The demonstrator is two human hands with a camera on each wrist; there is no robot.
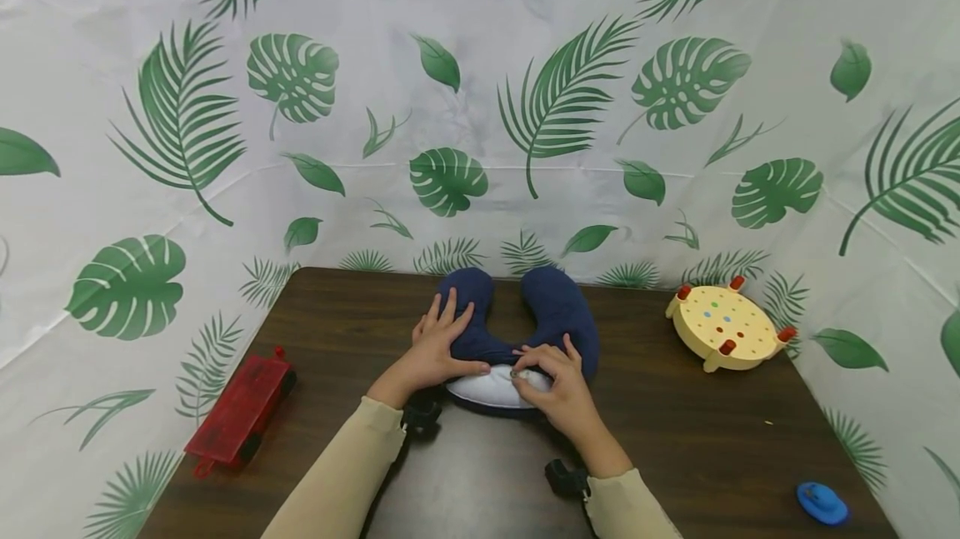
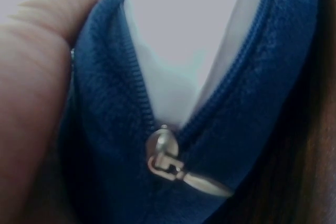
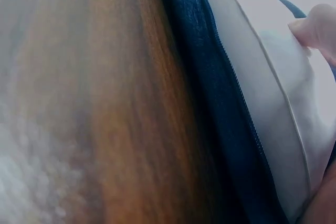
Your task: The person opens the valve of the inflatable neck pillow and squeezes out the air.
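A navy U-shaped neck pillow [image 1: 573, 318] lies on the table with its curved end toward me. Its zipper gapes there, showing a white inner cushion [image 1: 480, 389]. My left hand [image 1: 437, 356] rests on the left part of the pillow, fingers spread and thumb along the opening. In the left wrist view, the metal zipper slider [image 2: 164, 145] sits at one end of the gap, its pull hanging aside. My right hand [image 1: 558, 385] has thumb and index finger together over the white cushion, pinching a small metallic-looking piece [image 1: 514, 372]; I cannot tell what it is.
A red toy wagon [image 1: 243, 410] stands at the table's left edge. Toward the back right lies a pale yellow round toy [image 1: 723, 322] with red-tipped legs upward. A small blue hat-shaped object [image 1: 822, 503] lies at front right. Leaf-printed cloth [image 1: 480, 114] hangs behind the table.
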